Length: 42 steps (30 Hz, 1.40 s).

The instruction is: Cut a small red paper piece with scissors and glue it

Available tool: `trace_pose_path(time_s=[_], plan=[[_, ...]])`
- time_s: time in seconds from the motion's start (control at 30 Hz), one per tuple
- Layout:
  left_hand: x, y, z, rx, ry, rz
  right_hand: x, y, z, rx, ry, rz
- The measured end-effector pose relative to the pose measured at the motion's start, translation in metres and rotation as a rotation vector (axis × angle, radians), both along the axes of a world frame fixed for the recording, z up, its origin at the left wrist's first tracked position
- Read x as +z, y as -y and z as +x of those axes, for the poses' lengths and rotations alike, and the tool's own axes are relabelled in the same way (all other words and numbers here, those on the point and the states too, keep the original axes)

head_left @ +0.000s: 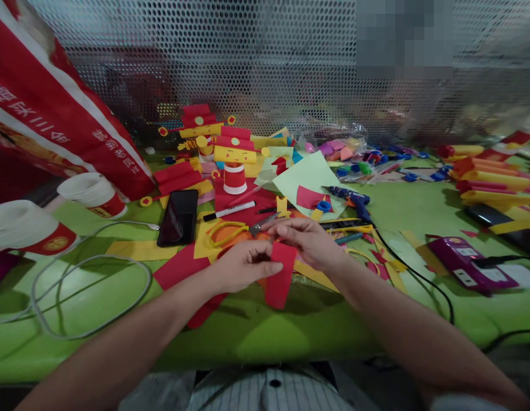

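Note:
My left hand (243,265) pinches a folded strip of red paper (280,282) between thumb and fingers, and the strip hangs down over the table's front edge. Just right of its upper end, my right hand (307,240) is closed with thumb and fingertips together. Whether those fingertips grip the paper or some small piece, I cannot tell. Yellow-handled scissors (225,233) lie right behind my hands. More red paper (181,267) is under and beside my left wrist. A paper-cup figure (234,154) with a yellow face and red hat stands farther back.
A black phone (178,218) and a white cable (91,257) lie left, near stacked paper cups (91,194). A marker (235,209) lies behind the scissors. To the right are a blue glue gun (352,200), its black cord and a purple power strip (470,265). Mesh (265,68) stands behind the green table.

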<state>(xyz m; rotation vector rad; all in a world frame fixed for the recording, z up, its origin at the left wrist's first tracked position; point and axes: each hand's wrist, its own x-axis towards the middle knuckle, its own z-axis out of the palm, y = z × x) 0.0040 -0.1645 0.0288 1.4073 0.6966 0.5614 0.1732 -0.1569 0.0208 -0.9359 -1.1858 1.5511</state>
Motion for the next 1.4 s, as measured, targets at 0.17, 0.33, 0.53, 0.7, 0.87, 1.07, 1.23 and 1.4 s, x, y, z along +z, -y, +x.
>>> trace_pose_path(time_s=[0.17,0.33,0.53,0.7,0.87,1.07,1.23,1.4], plan=[[0.001,-0.018,-0.01,0.373,0.06,0.03,0.013,-0.024,0.05,-0.099,0.243,-0.09],[-0.003,-0.035,-0.017,0.661,0.116,0.03,0.03,-0.027,0.104,-0.641,0.696,0.183],[-0.001,-0.034,-0.014,0.685,0.058,0.026,0.037,-0.002,0.089,-1.29,1.195,0.982],[0.0,-0.026,-0.005,0.582,0.025,0.059,0.019,-0.006,0.038,-0.536,0.67,0.576],[-0.001,-0.015,0.003,0.436,-0.021,0.13,0.006,-0.005,0.01,0.102,0.481,0.211],[-0.002,-0.024,-0.008,0.3,-0.173,0.3,0.005,-0.008,0.018,0.006,0.302,0.166],[-0.006,-0.026,-0.004,0.34,-0.624,0.797,0.004,-0.012,0.017,-0.283,0.09,0.106],[-0.009,-0.02,0.002,0.216,-0.728,1.078,0.002,-0.011,0.014,-0.328,-0.056,0.133]])
